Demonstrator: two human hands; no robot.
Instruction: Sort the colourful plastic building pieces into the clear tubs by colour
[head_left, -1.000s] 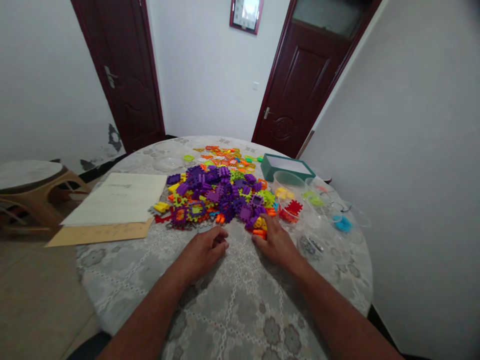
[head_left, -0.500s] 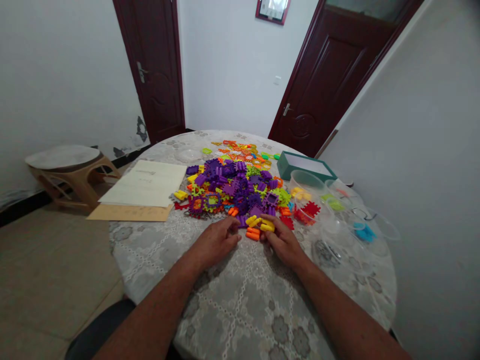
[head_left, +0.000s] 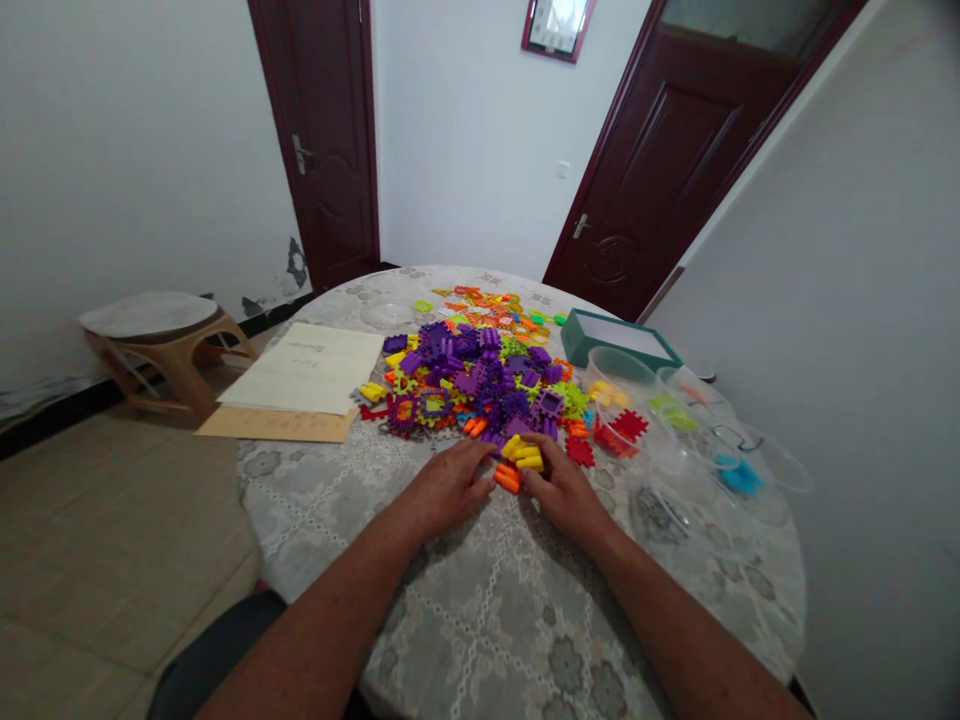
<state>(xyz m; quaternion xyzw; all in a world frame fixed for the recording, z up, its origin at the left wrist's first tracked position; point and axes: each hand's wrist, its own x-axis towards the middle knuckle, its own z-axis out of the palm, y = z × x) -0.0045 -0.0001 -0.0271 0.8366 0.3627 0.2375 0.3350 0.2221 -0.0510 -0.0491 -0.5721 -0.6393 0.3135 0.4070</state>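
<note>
My right hand (head_left: 562,488) curls around yellow plastic building pieces (head_left: 529,459), its thumb and fingers on their right side. Just below these, an orange building piece (head_left: 507,479) lies between my two hands, close to both. On the other side, my left hand (head_left: 452,488) rests on the table with its thumb and fingers apart and nothing between them. Its fingertips come near the orange piece and a purple piece at the near edge of the pile. Ahead of both hands rises a heap of mostly purple toothed building pieces (head_left: 480,375), mixed with yellow, lime, orange and red.
Clear plastic tubs (head_left: 622,372) with sorted pieces stand at the right, beside a green box (head_left: 619,340). A red piece (head_left: 580,452) lies near my right hand. Cream paper (head_left: 307,368) and a brown envelope (head_left: 277,424) lie at the left. Flat orange pieces (head_left: 487,305) spread behind.
My right hand has drawn the yellow and orange pieces leftward out from the heap's near edge. My left hand has come closer to them. The view has swung left.
</note>
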